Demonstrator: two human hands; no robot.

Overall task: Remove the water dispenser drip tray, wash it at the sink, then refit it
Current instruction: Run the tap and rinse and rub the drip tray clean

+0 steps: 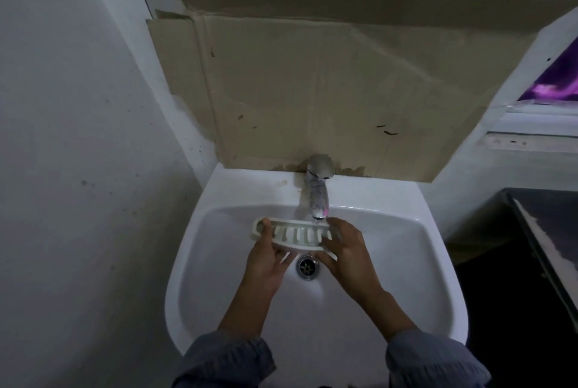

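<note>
The drip tray (294, 236) lies crosswise over the sink (219, 293) under the tap (317, 196), left hand (266, 257) gripping one end, right hand (344, 250) the other, nearer the spout.

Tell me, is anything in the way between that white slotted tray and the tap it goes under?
Nothing visible does. The left hand and right hand hold the drip tray by its ends over the sink, directly under the tap spout, with only open air between.

Dim, bluish, soft, wide-angle edge distortion.
</note>
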